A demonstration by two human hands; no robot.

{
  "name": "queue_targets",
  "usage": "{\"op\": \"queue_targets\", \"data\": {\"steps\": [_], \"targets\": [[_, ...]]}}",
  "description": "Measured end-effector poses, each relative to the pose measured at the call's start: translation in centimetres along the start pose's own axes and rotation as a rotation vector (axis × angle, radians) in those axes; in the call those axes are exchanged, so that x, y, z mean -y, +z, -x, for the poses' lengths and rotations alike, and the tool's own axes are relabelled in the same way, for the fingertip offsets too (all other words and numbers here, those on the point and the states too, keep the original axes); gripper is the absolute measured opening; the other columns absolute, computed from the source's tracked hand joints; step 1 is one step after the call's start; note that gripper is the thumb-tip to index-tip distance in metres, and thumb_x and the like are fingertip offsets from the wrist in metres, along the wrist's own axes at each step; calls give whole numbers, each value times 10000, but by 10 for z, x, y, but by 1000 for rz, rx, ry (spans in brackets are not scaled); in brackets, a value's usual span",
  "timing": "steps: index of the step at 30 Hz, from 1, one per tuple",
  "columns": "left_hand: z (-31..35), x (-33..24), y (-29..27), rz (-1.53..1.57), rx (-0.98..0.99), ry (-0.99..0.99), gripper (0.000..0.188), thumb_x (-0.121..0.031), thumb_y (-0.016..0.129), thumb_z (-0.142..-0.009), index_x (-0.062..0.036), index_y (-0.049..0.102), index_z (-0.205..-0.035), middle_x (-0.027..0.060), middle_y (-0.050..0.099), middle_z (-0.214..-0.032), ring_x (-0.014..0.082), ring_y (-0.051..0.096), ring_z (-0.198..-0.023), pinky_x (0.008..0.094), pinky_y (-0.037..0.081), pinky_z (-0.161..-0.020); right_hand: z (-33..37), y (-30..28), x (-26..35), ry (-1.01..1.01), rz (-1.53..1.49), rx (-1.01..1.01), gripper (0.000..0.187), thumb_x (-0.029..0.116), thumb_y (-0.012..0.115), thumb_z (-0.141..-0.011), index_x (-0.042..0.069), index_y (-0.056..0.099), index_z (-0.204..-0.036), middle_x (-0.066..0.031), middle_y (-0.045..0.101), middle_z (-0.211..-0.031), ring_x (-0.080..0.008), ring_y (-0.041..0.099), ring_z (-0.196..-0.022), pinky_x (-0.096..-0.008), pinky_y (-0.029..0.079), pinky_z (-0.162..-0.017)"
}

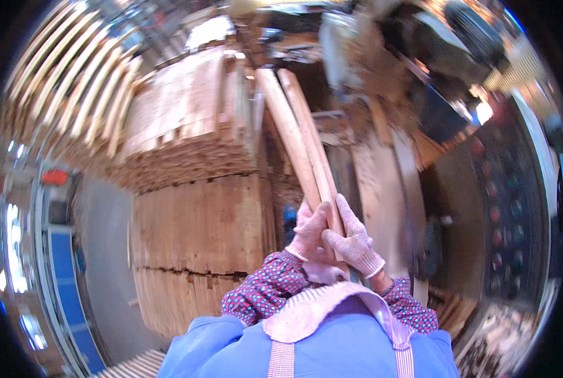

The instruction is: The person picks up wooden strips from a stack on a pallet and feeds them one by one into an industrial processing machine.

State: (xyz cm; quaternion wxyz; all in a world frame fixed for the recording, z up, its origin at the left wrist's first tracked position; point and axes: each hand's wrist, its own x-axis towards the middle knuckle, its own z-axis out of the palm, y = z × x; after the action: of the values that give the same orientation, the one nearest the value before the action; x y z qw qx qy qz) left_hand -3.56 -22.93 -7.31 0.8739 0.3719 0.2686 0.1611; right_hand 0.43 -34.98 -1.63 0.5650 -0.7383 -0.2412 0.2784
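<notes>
Two long, narrow wooden slats stretch away from my body, side by side. Their near ends are gripped by both hands, and their far ends spread slightly apart. My left hand, in a pale knit glove, closes round the left slat with the thumb on top. Next to it, my right hand, gloved alike, wraps round the right slat, fingers along its side. The two gloves nearly meet. The slats' closest ends are hidden behind my hands.
Left of the slats stands a large stack of boards, with a tall pile of planks behind it. Spaced slats fill the far left. On the right is a blurred wooden surface; a dark panel with round spots lies beyond.
</notes>
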Motion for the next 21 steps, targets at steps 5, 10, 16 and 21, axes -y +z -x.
{"op": "queue_targets", "data": {"steps": [5,10,16,21], "targets": [[8,27,-2,22,189,-21,523,-206,671,-922,-40,468,-1374,88,601,-1253,205,609,-1134,377,521,-976,150,-48,-63,-18,578,-258,775,169,720,-769,-27,389,-1442,-320,473,-1385,-459,580,-1152,-427,508,-971],[-11,39,-6,-45,231,-41,517,-148,685,-909,-40,464,-1364,75,565,-1295,220,601,-1147,388,499,-1013,214,-56,-154,59,1135,-483,641,226,644,-834,-41,458,-1386,-307,503,-1357,-448,533,-1219,-514,420,-1051],[-23,31,-7,-156,202,-68,474,-102,659,-926,-31,491,-1364,75,612,-1245,191,632,-1083,342,515,-968,-34,-122,-144,-246,1360,-545,435,191,516,-917,-14,561,-1297,-245,535,-1344,-420,490,-1246,-496,365,-1089],[-45,59,-3,-138,184,39,557,-157,695,-922,-46,445,-1406,34,583,-1272,128,593,-1102,288,485,-949,-87,-120,-136,-306,960,-401,500,168,563,-948,26,472,-1419,-176,507,-1417,-283,503,-1278,-368,417,-1069]]}}
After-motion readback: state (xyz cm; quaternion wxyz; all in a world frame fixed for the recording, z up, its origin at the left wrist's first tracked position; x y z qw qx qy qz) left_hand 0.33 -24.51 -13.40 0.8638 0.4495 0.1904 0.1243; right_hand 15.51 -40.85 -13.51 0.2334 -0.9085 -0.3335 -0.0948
